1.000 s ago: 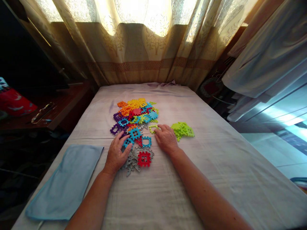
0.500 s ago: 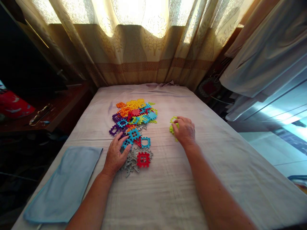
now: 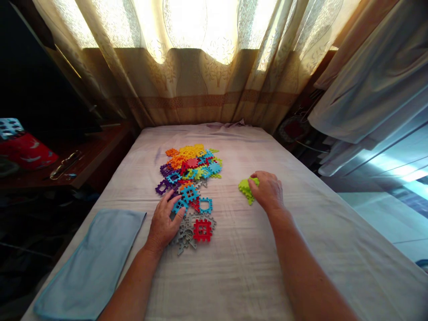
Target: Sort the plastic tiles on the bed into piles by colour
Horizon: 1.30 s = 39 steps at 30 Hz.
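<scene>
My left hand (image 3: 166,219) rests with fingers apart at the left edge of a mixed pile of plastic interlocking tiles. Its fingertips reach a blue window tile (image 3: 179,206). Just beyond them lies another blue window tile (image 3: 190,193), and a red window tile (image 3: 202,230) sits on grey pieces (image 3: 187,240) nearer me. Off to the right, my right hand (image 3: 267,189) has its thumb and fingers closed on the edge of a lime-green interlocking tile (image 3: 246,191). Part of that green piece is hidden by the fingers, and I cannot tell whether several are stacked.
Yellow tiles (image 3: 192,151), orange tiles (image 3: 177,161) and purple tiles (image 3: 162,187) make up the pile's far and left parts. A folded light-blue cloth (image 3: 96,258) lies at the left table edge. Curtains (image 3: 187,84) hang behind; glasses (image 3: 65,164) lie on a side cabinet.
My right hand has shifted slightly right relative to the green tile, uncovering more of it. My left hand stays by the pile. The whole view has tilted up a little.
</scene>
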{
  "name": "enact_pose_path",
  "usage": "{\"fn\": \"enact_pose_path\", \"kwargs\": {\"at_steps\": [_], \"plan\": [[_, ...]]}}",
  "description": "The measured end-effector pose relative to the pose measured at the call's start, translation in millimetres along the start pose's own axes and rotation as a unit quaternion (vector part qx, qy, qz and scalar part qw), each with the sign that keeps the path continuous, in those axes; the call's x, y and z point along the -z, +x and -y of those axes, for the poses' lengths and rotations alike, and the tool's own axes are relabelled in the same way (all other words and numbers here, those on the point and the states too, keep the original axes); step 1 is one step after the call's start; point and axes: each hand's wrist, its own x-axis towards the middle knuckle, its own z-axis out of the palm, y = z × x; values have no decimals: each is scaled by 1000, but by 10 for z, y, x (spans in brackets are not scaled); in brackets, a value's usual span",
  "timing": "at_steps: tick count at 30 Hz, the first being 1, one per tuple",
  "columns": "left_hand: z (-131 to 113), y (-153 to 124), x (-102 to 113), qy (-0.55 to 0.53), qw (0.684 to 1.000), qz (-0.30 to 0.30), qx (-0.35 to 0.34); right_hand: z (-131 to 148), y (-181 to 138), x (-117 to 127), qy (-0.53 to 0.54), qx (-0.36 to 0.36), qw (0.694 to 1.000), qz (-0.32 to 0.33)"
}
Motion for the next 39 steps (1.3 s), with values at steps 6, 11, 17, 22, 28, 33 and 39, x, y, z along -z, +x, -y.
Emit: {"fn": "enact_pose_path", "kwargs": {"at_steps": [6,11,17,22,28,33,39], "plan": [[33,7,-14,-13,999,-20,37,560,61,-402,123,144,981,30],[62,14,-23,-25,998,-27,54,1014,281,-865,118,79,987,67],[60,-4,-61,-8,999,-31,42,1341,162,-846,97,65,988,104],[44,-16,-70,19,999,-25,21,1431,-227,-612,119,138,978,100],[37,-6,-89,91,995,-40,26,1332,-381,-479,221,207,945,123],[-133,-5,27,138,990,-23,33,1128,-126,-518,179,121,974,68],[-486,-146,111,133,959,231,-99,936,15,-723,127,92,982,109]]}}
